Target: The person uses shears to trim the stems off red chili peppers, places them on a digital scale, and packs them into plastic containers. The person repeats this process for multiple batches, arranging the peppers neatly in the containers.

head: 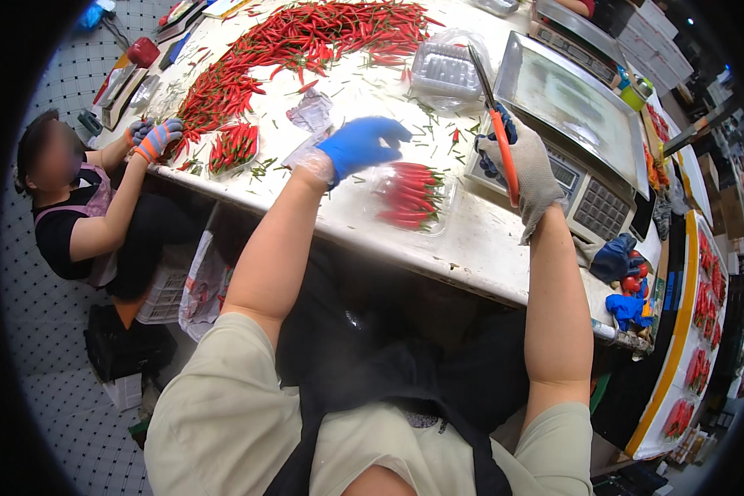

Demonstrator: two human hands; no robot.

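Note:
My left hand (366, 147), in a blue glove, is held over the white table (341, 214) with its fingers apart and nothing in them. Just to its right, red chillies (411, 195) lie side by side in a clear plastic tray (444, 214), stems pointing right. My right hand (527, 158), in a grey knit glove with dark fingertips, grips orange-handled scissors (502, 146). Their blades point up and away from me, past a stack of clear plastic containers (446, 68) in a thin bag. Cut green stems (431, 121) are scattered between the hands.
A long heap of chillies (297, 37) curves along the far side. At left, a co-worker's gloved hands (155, 136) are beside it, near a filled tray (234, 147). A digital scale (570, 99) stands at right. Farther right, a board (676, 366) bears packed chillies.

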